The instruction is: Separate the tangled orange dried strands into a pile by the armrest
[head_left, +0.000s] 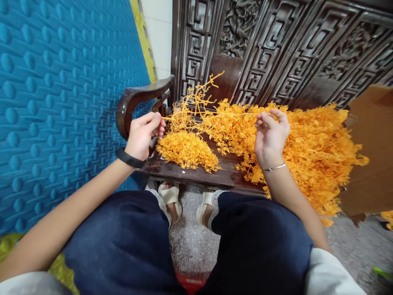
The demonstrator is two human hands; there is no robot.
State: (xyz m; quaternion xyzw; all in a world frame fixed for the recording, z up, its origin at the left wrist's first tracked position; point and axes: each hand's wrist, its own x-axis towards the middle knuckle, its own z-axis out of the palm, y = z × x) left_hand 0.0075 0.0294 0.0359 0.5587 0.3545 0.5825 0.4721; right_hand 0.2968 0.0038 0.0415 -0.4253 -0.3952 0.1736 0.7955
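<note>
Left hand (145,131): thumb and forefinger closed in a pinch on the near end of a thin, branched orange-yellow plastic stem (201,93), other fingers curled in. Right hand (272,139): thumb and fingertips drawn together at the end of a thin orange strand (238,114), forefinger raised. Whether strand and stem are one piece I cannot tell; the branches cross in front of the join.

Key relation: the strand's long axis runs side to side, nearly level, across the gap between my hands. The branched part lies just right of my left grip, fanning up and away toward the bench back; the left hand is clearly the nearer. My right hand stands well apart, over the edge of the large heap of orange plastic sprigs (319,151).

Surface: dark, glossy wooden bench seat (227,176), a smaller orange sprig pile (187,149) at its left end, below the branches. Bare wood shows between the piles.

Room: carved lattice bench back (239,28) beyond, curved armrest (123,110) beside my left hand. Blue textured foam mat (61,82) to the left, yellow edging (143,41) along it. Brown cardboard (368,164) far right. Speckled floor (196,250) underfoot.
</note>
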